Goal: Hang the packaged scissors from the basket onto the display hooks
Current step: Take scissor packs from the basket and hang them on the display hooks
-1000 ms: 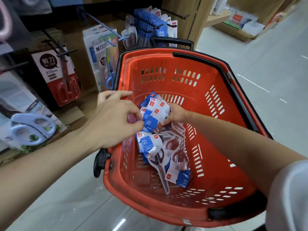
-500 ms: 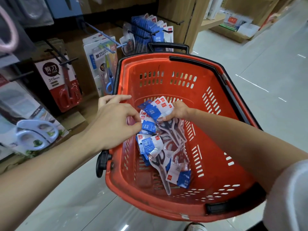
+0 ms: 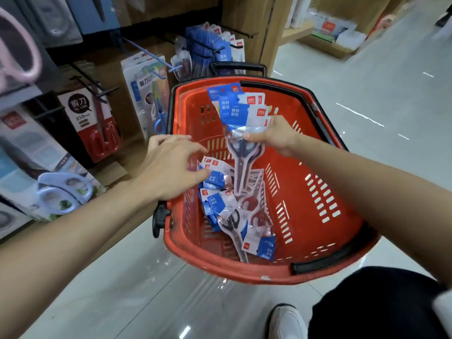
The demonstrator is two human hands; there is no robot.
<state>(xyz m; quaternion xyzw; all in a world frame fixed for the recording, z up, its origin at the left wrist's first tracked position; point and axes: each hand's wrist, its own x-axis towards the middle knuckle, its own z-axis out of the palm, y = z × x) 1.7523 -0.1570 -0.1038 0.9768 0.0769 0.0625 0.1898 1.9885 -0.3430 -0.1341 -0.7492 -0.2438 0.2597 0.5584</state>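
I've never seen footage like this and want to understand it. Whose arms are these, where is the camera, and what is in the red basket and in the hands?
There is no machine here. A person wears a wide-angle camera on the head, so the single view looks forward and down at their own two arms. The right hand grips a fanned bunch of packaged scissors, held up above the red shopping basket. The left hand, fingers relaxed, reaches over the loose pile of packs lying in the bottom of the basket. Behind the basket, similar blue-and-white packs hang on display hooks. By the task, that is where the basket's packs are meant to go.
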